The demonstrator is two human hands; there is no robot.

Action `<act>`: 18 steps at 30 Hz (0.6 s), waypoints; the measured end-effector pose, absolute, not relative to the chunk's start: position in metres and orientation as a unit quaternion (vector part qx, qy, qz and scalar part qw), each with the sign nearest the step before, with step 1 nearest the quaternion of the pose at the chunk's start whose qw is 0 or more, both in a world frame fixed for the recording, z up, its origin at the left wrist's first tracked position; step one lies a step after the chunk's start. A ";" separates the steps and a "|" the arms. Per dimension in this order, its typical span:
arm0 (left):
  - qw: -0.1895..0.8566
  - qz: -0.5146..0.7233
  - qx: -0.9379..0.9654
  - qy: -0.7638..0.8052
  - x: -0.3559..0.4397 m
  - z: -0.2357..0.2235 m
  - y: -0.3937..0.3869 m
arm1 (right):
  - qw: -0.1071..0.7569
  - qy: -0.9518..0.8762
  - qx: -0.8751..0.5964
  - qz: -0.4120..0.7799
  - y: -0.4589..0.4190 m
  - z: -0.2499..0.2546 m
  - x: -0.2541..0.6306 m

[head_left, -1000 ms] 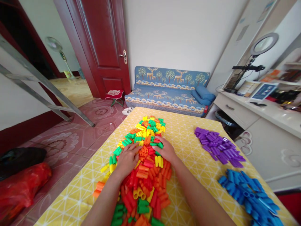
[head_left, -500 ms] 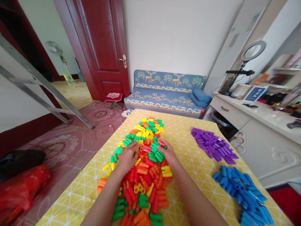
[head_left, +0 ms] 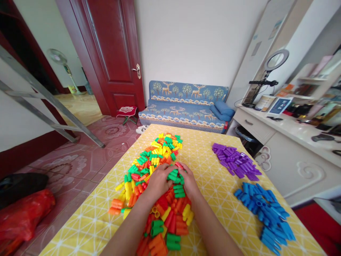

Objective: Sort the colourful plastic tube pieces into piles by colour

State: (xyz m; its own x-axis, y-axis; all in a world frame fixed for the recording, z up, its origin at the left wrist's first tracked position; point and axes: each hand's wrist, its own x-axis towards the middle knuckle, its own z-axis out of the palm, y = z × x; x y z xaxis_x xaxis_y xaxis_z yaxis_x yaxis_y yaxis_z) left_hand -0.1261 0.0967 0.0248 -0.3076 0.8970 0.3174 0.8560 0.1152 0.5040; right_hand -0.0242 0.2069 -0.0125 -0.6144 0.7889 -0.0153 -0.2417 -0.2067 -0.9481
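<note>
A mixed heap of ribbed plastic tube blocks in red, orange, yellow and green (head_left: 182,225) runs down the middle of the table. My left hand (head_left: 160,180) curls over the heap, its fingers bent round the left side of a cluster of green blocks (head_left: 174,175). From the other side my right hand (head_left: 189,179) closes on the same cluster, with a red block (head_left: 179,165) by its fingertips. Between the two hands the green blocks are pressed together. Part of the cluster is hidden behind the fingers.
Purple blocks (head_left: 236,160) and blue blocks (head_left: 266,209) lie in separate piles on the right of the patterned yellow tablecloth (head_left: 213,199). Beyond the table stands a blue sofa (head_left: 183,106). A white dresser (head_left: 287,156) is at the right, a metal ladder (head_left: 64,110) at the left.
My hands have come closer together around the green blocks; the left moved right and the right drew slightly nearer. The view has shifted a little. Some blocks in the heap have moved.
</note>
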 end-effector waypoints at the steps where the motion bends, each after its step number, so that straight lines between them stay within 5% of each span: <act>1: 0.040 0.326 0.585 0.741 -0.128 0.024 0.096 | 0.364 -0.555 -0.265 0.699 0.207 -0.013 -0.023; 9: 0.068 0.468 0.514 0.715 -0.141 0.017 0.090 | 0.371 -0.734 -0.311 0.477 0.226 -0.023 -0.018; 18: 0.087 0.496 0.477 0.720 -0.148 0.013 0.082 | 0.334 -0.775 -0.245 0.476 0.210 -0.019 0.020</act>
